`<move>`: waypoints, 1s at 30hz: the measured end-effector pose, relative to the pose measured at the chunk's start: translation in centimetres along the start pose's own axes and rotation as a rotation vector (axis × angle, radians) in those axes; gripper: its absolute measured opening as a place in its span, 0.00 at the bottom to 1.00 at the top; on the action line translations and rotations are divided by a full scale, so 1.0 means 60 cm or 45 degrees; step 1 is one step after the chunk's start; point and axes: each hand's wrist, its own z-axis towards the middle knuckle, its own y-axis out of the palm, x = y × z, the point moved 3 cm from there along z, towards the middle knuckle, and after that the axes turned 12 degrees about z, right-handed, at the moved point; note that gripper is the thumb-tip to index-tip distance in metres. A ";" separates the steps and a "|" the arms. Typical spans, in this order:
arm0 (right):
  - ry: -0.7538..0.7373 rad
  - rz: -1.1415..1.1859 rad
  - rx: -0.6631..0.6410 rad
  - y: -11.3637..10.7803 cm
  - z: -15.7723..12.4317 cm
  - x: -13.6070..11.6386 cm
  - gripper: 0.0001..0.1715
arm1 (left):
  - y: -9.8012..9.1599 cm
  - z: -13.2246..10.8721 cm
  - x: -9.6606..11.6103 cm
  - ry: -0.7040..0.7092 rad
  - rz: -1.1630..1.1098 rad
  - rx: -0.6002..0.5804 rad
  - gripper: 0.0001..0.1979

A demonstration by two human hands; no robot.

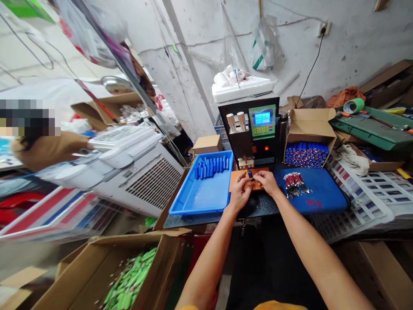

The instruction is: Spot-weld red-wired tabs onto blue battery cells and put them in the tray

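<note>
A small blue battery cell [249,173] is between my hands, just under the electrodes [247,162] of a black spot welder [237,140]. My left hand [240,190] is closed at the cell's near left side and seems to steady it. From the right, my right hand [266,181] reaches in with its fingertips pinched beside the cell; what they hold is too small to make out. Both hands are over an orange board [258,184]. To the left, a blue tray [200,196] holds a row of blue cells [211,167].
Right of my hands, red and black wire leads [295,184] lie on a blue pad [322,189]. Behind them, a cardboard box [311,118] is packed with blue cells. Green cells [132,280] fill a carton low at left. Another person [54,148] is at far left.
</note>
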 end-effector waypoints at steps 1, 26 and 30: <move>0.014 0.035 0.005 -0.001 -0.002 -0.002 0.17 | 0.003 0.001 0.000 0.027 0.025 -0.060 0.16; 0.070 0.250 0.139 -0.003 0.006 0.000 0.22 | 0.018 0.041 -0.010 -0.347 -0.242 -0.184 0.13; 0.028 0.189 0.178 -0.004 0.007 0.002 0.22 | 0.022 0.043 -0.013 -0.341 -0.256 -0.157 0.15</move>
